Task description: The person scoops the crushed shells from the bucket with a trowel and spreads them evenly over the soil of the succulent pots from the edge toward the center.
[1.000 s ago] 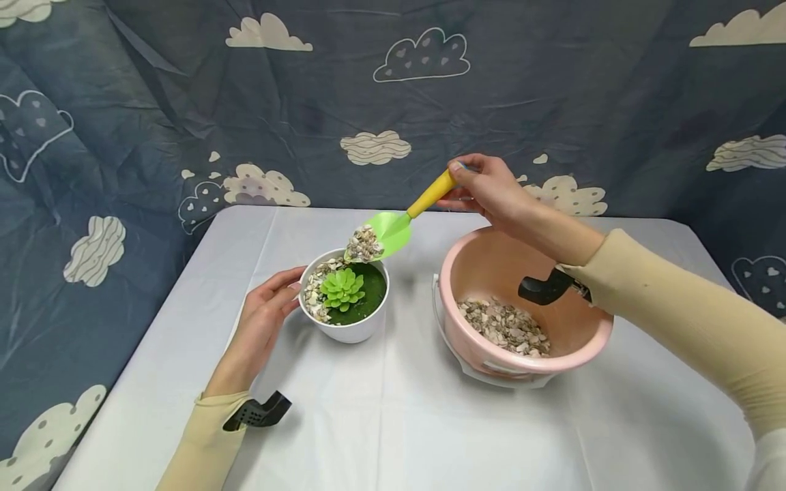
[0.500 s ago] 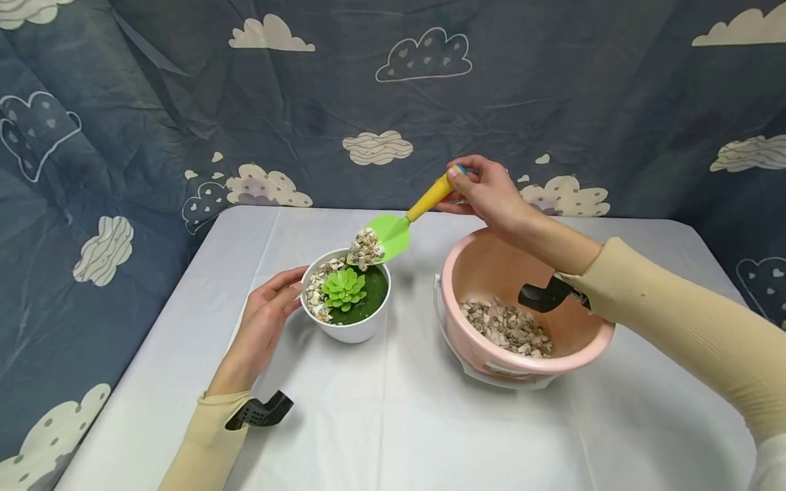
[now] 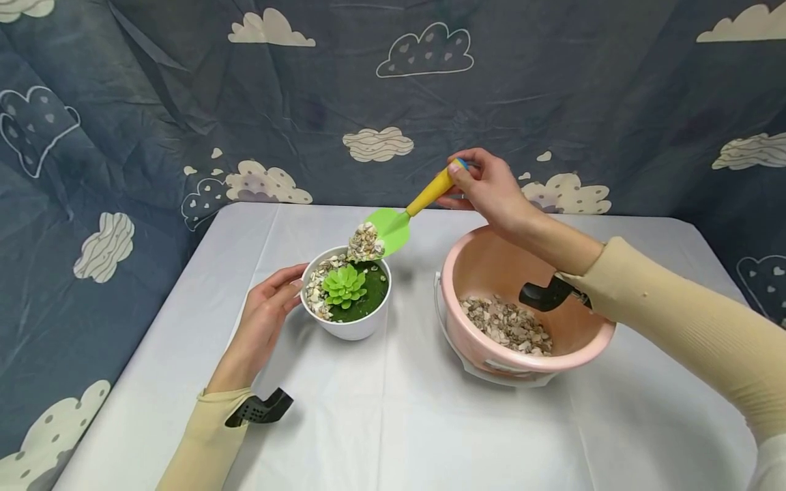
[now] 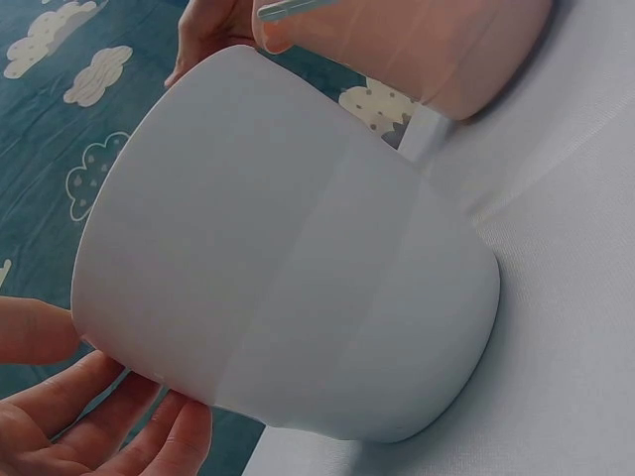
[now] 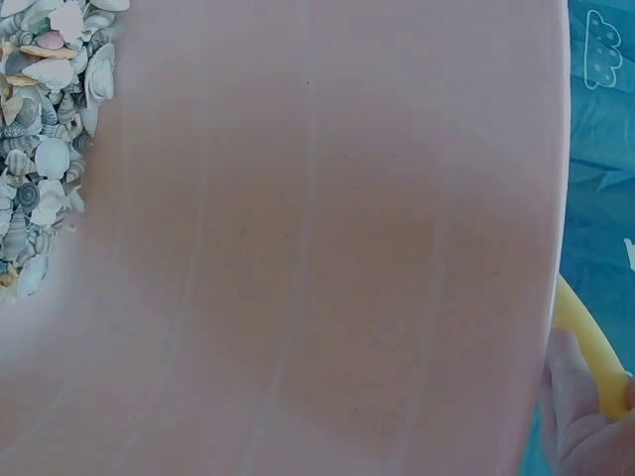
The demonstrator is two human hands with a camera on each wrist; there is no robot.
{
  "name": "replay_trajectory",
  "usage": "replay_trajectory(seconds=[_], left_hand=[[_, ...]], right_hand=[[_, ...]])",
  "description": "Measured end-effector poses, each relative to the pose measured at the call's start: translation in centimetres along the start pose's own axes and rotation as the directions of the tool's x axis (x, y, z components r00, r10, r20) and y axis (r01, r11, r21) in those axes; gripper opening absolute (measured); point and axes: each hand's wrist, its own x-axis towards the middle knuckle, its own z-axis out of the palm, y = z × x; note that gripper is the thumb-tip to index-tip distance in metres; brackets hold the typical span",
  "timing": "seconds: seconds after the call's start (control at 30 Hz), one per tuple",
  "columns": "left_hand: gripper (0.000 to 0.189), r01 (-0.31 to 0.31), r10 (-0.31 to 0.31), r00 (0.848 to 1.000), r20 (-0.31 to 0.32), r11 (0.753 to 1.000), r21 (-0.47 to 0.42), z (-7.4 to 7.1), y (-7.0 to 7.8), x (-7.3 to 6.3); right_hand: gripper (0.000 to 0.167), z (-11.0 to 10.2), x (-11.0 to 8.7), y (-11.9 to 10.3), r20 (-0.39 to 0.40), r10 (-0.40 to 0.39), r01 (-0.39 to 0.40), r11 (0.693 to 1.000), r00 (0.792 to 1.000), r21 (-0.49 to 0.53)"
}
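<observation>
My right hand (image 3: 488,187) grips the yellow handle of a small garden trowel (image 3: 396,228) near its end. The green blade tilts down over the back rim of a white pot (image 3: 353,331), with a heap of small seashells (image 3: 366,242) at its tip. Inside the pot stands a green succulent (image 3: 345,285) on a dark green surface, and shells line its left and back sides. My left hand (image 3: 264,320) rests its fingers against the pot's left side. In the left wrist view, those fingertips (image 4: 184,436) touch the pot's wall.
To the right of the pot stands a pink bucket (image 3: 451,320) with its handle hanging down. Loose shells (image 3: 506,326) cover part of its bottom, and my right forearm passes over its rim. A white cloth (image 3: 381,409) covers the table, and a dark cloud-patterned curtain (image 3: 331,102) hangs behind.
A few bits of shell now lie on the dark green surface at the succulent's right. The trowel has shifted only slightly, and my left hand keeps its place on the pot.
</observation>
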Motion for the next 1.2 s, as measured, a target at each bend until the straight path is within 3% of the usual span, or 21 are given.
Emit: replay_trajectory(seconds=[1.0, 1.2], left_hand=[[0.039, -0.002, 0.002, 1.0, 0.009, 1.0, -0.001, -0.05, 0.17, 0.01], [0.039, 0.002, -0.002, 1.0, 0.005, 1.0, 0.006, -0.02, 0.11, 0.05]], right_hand=[[0.036, -0.08, -0.41, -0.74, -0.003, -0.063, 0.063, 0.994, 0.998, -0.084], [0.034, 0.05, -0.7, -0.65, -0.005, -0.12, 0.119, 0.988, 0.993, -0.097]])
